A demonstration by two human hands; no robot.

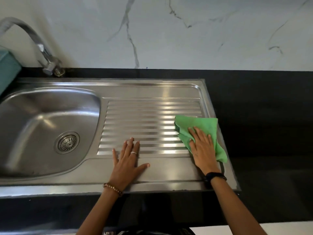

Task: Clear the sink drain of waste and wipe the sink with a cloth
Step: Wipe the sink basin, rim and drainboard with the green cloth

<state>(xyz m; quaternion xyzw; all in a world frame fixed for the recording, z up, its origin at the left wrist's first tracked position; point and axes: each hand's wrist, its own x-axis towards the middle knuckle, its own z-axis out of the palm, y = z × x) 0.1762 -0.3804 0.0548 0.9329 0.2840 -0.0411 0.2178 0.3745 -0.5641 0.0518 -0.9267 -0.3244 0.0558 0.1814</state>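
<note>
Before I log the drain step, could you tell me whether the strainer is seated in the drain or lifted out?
Seated: the strainer sits flush in the sink bowl's drain hole, with no waste visible on it.

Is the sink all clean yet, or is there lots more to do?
Looks done: the drain shows no waste on its strainer. In hand: the right hand presses the green cloth flat on the ridged draining board, at its right end, while the left hand rests flat on the steel. Probably left: the rest of the board and the basin.
</note>
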